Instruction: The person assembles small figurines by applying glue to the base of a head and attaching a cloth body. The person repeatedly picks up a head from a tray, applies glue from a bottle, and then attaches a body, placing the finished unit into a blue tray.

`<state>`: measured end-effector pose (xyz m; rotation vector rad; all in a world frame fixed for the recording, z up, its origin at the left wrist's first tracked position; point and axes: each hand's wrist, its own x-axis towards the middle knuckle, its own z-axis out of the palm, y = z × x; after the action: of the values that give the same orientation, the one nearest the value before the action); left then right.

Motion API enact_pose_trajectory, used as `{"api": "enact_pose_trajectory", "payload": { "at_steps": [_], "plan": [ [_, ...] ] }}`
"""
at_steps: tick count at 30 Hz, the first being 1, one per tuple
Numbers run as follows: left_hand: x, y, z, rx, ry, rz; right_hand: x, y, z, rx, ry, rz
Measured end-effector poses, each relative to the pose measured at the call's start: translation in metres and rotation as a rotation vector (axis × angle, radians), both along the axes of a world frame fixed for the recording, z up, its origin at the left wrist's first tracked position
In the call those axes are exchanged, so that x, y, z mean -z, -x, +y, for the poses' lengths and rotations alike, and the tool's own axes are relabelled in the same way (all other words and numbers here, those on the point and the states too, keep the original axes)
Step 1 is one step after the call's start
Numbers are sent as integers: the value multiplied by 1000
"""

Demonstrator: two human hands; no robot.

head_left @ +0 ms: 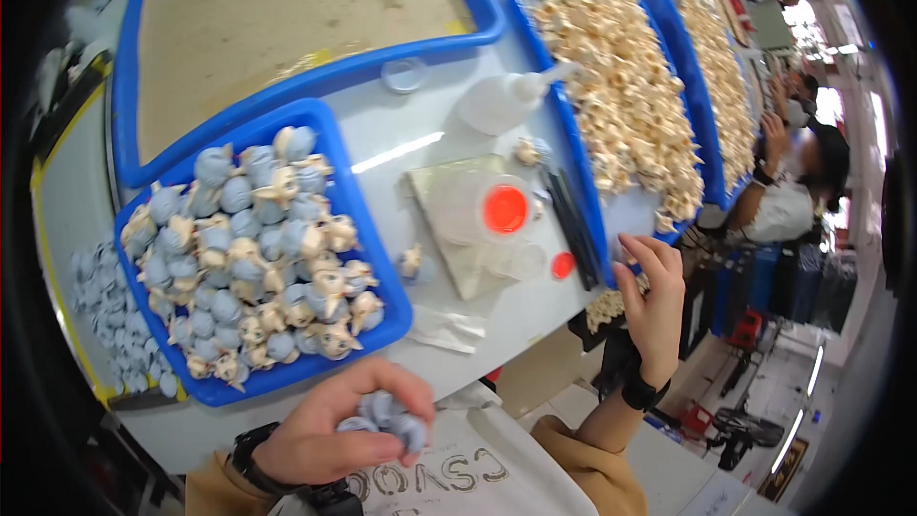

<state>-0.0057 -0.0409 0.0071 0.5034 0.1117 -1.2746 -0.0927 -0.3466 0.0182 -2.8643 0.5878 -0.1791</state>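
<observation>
My left hand point(315, 425), at the bottom, is closed around several small grey-blue molded pieces point(384, 416). My right hand point(657, 301) hangs by the near end of a blue tray point(565, 119), fingers apart, with nothing visible in it. That tray holds a heap of small cream figure parts point(611, 86) with pointed tips. Left of centre, another blue tray point(394, 320) is filled with small cream heads bearing grey-blue caps point(244, 229). One such capped piece point(412, 262) lies alone on the table to the right of that tray.
A large blue-rimmed tray point(306, 67) lies at the back. Mid-table are a white squeeze bottle point(497, 103), a clear container with red inside point(504, 208), dark sticks point(570, 229) and crumpled tissue point(447, 330). Loose grey-blue pieces point(115, 320) pile at left. Another person point(793, 177) sits at right.
</observation>
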Motion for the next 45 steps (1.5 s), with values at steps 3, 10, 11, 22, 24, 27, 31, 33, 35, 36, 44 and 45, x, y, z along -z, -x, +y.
{"api": "enact_pose_trajectory", "payload": {
  "at_steps": [3, 10, 11, 22, 24, 27, 31, 33, 35, 36, 44, 45],
  "plan": [
    [6, 1, -4, 117, -64, 63, 16, 3, 2, 69, -53, -58],
    [-7, -14, -4, 346, -70, -3, -16, 0, 74, -71, -750, -579],
    [-6, -14, -7, 362, -73, -67, -13, -6, 99, -240, -952, -791],
    [2, -12, 4, 239, -146, -250, 0, -31, 144, -705, -725, -517],
    [1, -13, 5, 288, -211, -170, 8, -26, 147, -633, -825, -614],
    [-5, -20, 0, 333, -246, -214, 7, -14, 153, -496, -869, -622],
    [1, -16, 4, 275, -111, -50, 10, -11, 150, -445, -856, -565],
    [-1, -18, 5, 261, -96, -37, 8, -12, 143, -477, -829, -535],
    [1, -17, 5, 254, -83, -53, 7, -14, 136, -519, -837, -494],
    [3, -17, 6, 258, -74, -74, 6, -15, 135, -541, -854, -465],
    [-6, -17, 3, 214, -173, 6, 2, -17, 129, -548, -978, -406],
    [-3, -17, 4, 212, -160, -2, 2, -17, 128, -562, -959, -402]
  ]
}}
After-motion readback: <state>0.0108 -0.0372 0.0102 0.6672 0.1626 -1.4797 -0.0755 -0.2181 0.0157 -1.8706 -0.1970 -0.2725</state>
